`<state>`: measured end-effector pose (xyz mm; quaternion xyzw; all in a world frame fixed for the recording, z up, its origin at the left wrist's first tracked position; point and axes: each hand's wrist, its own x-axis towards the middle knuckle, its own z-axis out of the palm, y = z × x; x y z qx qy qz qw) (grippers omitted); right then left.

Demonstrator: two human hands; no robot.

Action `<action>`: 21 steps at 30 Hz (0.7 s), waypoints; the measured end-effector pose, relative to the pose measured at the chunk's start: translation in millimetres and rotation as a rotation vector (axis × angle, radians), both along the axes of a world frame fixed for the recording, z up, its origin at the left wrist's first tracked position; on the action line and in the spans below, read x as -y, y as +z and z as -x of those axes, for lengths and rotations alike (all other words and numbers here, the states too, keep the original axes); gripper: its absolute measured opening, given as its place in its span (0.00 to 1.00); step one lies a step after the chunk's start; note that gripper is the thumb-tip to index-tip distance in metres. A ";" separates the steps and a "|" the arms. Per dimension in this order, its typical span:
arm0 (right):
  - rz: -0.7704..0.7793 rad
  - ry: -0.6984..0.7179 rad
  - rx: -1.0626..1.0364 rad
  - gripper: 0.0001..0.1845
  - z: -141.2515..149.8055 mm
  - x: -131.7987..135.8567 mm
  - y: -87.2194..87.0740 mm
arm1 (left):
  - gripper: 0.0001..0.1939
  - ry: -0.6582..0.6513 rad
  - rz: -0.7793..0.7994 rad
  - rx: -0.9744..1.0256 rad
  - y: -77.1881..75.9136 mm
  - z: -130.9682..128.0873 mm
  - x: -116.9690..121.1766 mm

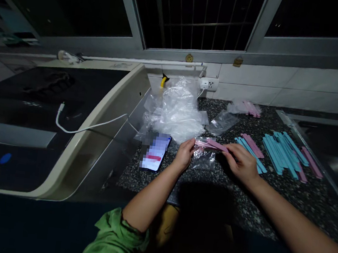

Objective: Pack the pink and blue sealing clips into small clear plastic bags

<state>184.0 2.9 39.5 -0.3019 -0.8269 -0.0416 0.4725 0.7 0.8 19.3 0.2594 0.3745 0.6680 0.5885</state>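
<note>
Above the dark speckled counter, my left hand [184, 153] pinches the edge of a small clear plastic bag [204, 160]. My right hand [243, 162] grips the near end of several flat pink strips [217, 145], whose other ends lie inside or against the bag; I cannot tell how far in they reach. Just right of my right hand are pink strips [253, 145] and blue strips [250, 155]. Farther right lies a larger pile of blue strips [281, 152], with more pink strips [311, 162] beside it.
A heap of clear plastic bags [180, 111] sits against the wall. A lit phone [156, 153] lies left of my left hand. The washing machine [94, 133] with a white cable [95, 125] stands at left, a metal sink [337, 159] at right. Bagged pink strips [251, 109] lie behind.
</note>
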 end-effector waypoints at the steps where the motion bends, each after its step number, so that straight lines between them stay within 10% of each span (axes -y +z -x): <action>1: 0.005 -0.002 -0.003 0.08 -0.2 -0.1 -0.4 | 0.13 0.002 -0.010 0.008 0.1 -0.1 0.0; 21: 0.246 -0.030 -0.132 0.07 -2.9 -2.2 -3.3 | 0.14 0.025 -0.040 -0.006 -6.4 2.5 -2.4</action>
